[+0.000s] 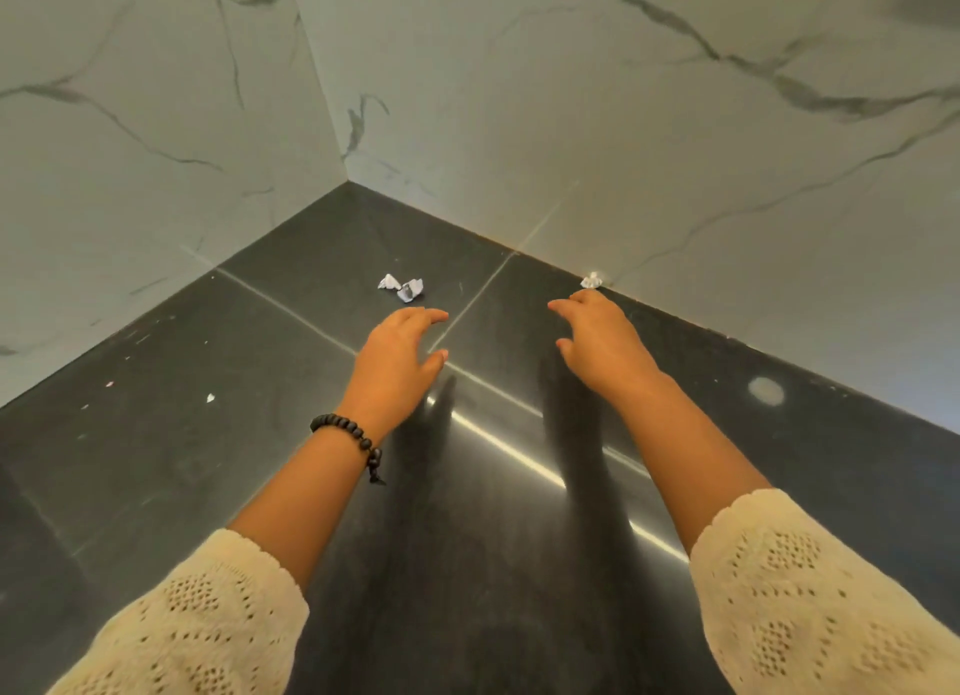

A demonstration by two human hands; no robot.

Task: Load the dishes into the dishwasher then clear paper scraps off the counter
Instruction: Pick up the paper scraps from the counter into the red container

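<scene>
scraps are what i'm after now: two crumpled bits (401, 287) lie touching each other near the worktop's (171, 460) back corner, and a third scrap (591, 280) sits hard against the back edge where the marble wall (675, 148) meets it. a tiny white fleck (210, 397) lies off toward the left edge. no dishes are in view, so i judge the loading part is done. i've sent one hand to each lot so both can be gathered at once. my left hand (397, 354), bead bracelet (349, 437) on the wrist, hovers just short of the pair, fingers loosely spread and holding nothing. my right hand (602, 338) reaches for the edge scrap, fingertips just beside it, fingers relaxed and empty too. both forearms stretch forward, palms down over the worktop, knit sleeves (810, 590) pushed back.
</scene>
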